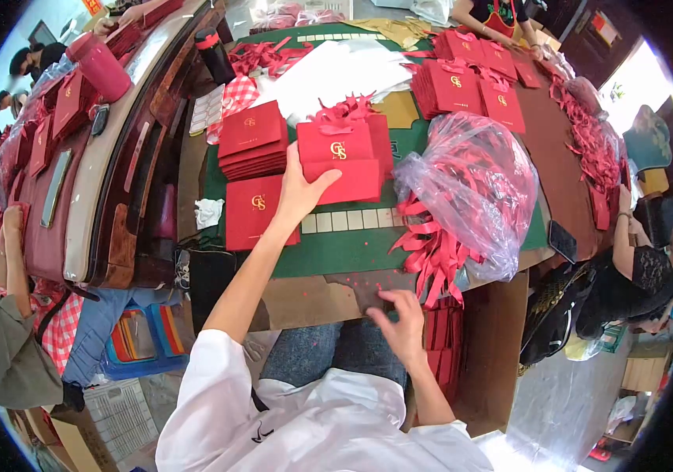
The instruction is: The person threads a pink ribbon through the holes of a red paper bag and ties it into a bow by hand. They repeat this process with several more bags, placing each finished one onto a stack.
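My left hand (pixel 303 186) holds a red paper bag (pixel 343 149) with a gold logo, its thumb pressed on the folded lower flap. Left of it are a stack of flat red bags (pixel 251 138) and a single red bag (pixel 254 212) with a gold logo. Over the table's near edge hovers my right hand (pixel 401 324), thumb and fingers apart with nothing between them. A clear plastic sack (pixel 478 177) sits right of the held bag, and red ribbons (pixel 435 252) spill out of it.
Finished bags with ribbons (pixel 446 86) stand at the back right. A black bottle (pixel 214 55) and white plastic sheets (pixel 329 75) are at the back. Co-workers sit on both sides. An open wooden compartment (pixel 486 346) lies under the table's edge.
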`<action>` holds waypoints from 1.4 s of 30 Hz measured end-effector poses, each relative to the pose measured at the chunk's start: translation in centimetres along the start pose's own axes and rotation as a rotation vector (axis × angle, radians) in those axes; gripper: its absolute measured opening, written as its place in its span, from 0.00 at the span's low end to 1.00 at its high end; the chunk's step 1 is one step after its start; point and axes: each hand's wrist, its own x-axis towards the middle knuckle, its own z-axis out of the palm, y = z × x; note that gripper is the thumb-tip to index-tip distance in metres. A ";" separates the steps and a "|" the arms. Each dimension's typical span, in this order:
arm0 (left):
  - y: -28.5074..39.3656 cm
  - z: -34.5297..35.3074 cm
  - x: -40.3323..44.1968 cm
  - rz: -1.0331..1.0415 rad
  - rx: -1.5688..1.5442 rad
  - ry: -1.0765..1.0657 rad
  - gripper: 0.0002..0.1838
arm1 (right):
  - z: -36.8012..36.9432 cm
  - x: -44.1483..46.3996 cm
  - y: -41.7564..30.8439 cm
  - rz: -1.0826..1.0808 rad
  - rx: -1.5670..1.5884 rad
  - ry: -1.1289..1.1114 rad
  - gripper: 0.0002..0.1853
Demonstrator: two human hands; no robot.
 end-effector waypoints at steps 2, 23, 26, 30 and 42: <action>-0.9 0.4 -0.8 -0.050 0.082 0.008 0.41 | 0.3 -1.5 -0.2 0.015 -0.040 -0.047 0.25; -2.9 1.9 -3.7 0.078 0.706 0.151 0.53 | 1.5 -2.8 0.9 -0.090 -0.193 -0.004 0.14; -0.3 0.8 -5.1 0.171 0.681 0.143 0.52 | 1.0 -2.8 0.4 -0.081 -0.171 -0.041 0.13; 1.6 -1.9 -8.1 0.205 0.771 0.144 0.50 | 1.1 -2.8 0.9 -0.072 -0.123 -0.002 0.11; 0.0 -7.0 -10.0 -0.333 1.092 0.093 0.71 | -0.4 3.5 1.5 -0.056 -0.359 0.190 0.10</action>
